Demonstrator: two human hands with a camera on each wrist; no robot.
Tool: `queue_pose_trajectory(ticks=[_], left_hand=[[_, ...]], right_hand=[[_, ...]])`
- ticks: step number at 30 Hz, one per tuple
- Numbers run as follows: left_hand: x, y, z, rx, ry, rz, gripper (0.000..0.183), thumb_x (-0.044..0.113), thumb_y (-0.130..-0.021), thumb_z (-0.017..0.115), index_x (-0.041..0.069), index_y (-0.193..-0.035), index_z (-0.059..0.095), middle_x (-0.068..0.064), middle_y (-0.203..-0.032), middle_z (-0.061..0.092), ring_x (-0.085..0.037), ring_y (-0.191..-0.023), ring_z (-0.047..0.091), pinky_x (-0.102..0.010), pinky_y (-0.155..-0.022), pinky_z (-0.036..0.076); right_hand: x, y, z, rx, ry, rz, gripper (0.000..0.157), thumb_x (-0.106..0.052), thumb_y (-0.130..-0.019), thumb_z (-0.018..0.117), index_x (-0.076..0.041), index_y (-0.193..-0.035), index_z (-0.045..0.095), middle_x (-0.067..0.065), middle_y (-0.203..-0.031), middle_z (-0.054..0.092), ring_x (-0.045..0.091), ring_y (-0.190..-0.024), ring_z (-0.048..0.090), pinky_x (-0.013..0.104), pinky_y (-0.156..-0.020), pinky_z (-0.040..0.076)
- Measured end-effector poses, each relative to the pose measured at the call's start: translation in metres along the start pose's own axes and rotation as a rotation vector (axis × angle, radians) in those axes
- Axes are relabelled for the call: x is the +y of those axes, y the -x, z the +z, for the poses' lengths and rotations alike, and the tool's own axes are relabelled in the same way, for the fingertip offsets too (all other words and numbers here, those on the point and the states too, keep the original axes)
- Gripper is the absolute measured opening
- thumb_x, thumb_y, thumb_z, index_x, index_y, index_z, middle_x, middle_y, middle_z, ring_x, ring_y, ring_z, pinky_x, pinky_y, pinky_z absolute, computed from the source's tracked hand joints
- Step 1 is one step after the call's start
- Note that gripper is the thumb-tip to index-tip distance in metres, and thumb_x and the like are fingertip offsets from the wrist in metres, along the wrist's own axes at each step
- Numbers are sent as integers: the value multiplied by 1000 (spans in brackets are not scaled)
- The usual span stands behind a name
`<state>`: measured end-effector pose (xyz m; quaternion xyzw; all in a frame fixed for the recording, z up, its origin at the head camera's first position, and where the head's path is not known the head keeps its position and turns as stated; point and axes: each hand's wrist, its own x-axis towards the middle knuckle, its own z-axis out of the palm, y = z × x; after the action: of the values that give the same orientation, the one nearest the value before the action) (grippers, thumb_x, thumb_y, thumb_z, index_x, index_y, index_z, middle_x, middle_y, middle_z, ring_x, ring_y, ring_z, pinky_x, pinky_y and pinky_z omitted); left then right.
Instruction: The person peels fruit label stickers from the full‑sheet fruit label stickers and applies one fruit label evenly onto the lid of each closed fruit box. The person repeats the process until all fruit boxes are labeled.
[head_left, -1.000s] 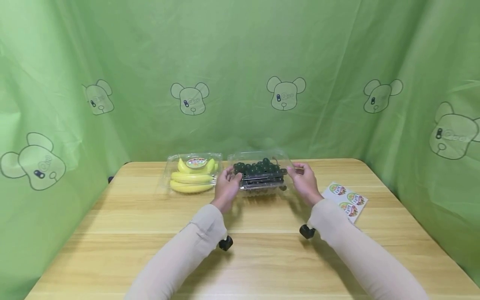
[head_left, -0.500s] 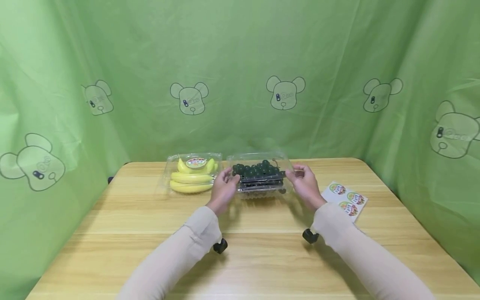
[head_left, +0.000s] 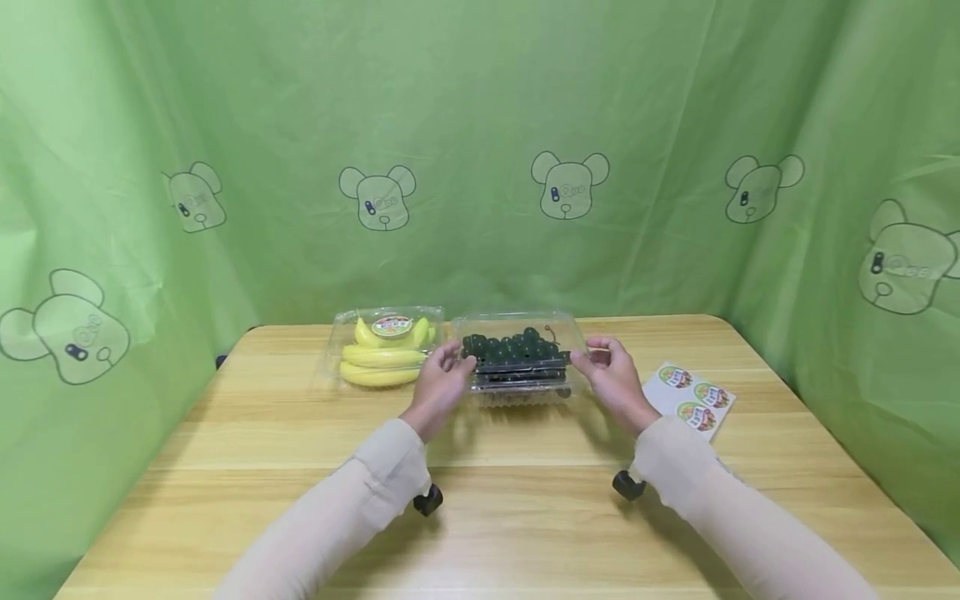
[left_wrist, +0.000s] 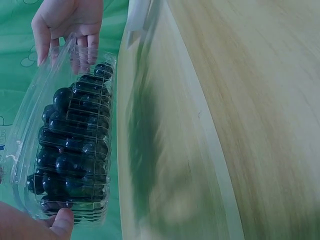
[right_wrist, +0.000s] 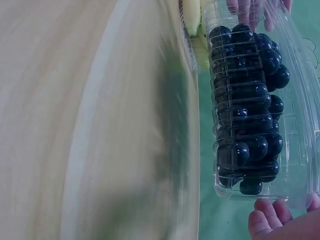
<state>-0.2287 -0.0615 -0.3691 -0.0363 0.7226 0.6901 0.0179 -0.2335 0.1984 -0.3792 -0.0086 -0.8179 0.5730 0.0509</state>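
Note:
A clear plastic clamshell box (head_left: 517,319) with dark grapes (head_left: 517,346) inside is held up between both hands, its lid closed over the fruit. My left hand (head_left: 437,383) grips the box's left end, thumb at the near side. At the right end, my right hand (head_left: 615,383) holds on, with thumb in front and fingers behind. In the left wrist view the ribbed underside of the box (left_wrist: 85,135) hangs above the table, over its shadow. The right wrist view shows the right hand's fingertips (right_wrist: 270,216) under the box end.
Left of the hands stands a second clear box of bananas (head_left: 382,357) with a round label (head_left: 392,326) on its lid. A sheet of round fruit stickers (head_left: 693,400) lies right of the right hand on the wooden table (head_left: 517,517). Green curtain (head_left: 480,83) surrounds the table.
Both hands have brought the grape box slightly nearer to me. Its lid shows a little lower in the head view, and the wrists have spread a bit apart. The banana box and stickers stay put.

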Motion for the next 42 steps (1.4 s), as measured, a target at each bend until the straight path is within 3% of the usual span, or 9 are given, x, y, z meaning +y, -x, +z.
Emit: queue_pose_trajectory(ticks=[20,31,37,42], left_hand=[[2,15,-14,-32,-1,-32,49,20,-94,62,9,-140,48,-12,-147,43,-30,-135,39,-45,-109,35],[-1,26,-19,-52,-2,-46,51,25,-96,59,7,-142,45,-14,-147,41,-34,-135,38,-51,-110,32],[-2,32,-21,-60,17,-41,52,25,-96,59,5,-142,44,-15,-146,42,-33,-134,39,-47,-108,36],[-2,37,-23,-67,17,-37,53,25,-97,58,3,-143,42,-16,-146,42,-34,-132,42,-46,-108,37]], right_hand=[[0,17,-2,-42,9,-28,62,-29,-95,63,4,-139,34,25,-130,44,37,-122,44,47,-103,40],[1,30,-2,-33,48,-44,61,-29,-94,65,4,-137,36,22,-125,47,32,-116,48,34,-96,43],[1,38,-2,-43,56,-55,63,-30,-94,65,4,-137,36,23,-126,48,32,-116,48,35,-98,43],[2,43,-2,-38,60,-60,60,-28,-94,66,5,-135,38,21,-122,49,31,-112,50,23,-92,45]])
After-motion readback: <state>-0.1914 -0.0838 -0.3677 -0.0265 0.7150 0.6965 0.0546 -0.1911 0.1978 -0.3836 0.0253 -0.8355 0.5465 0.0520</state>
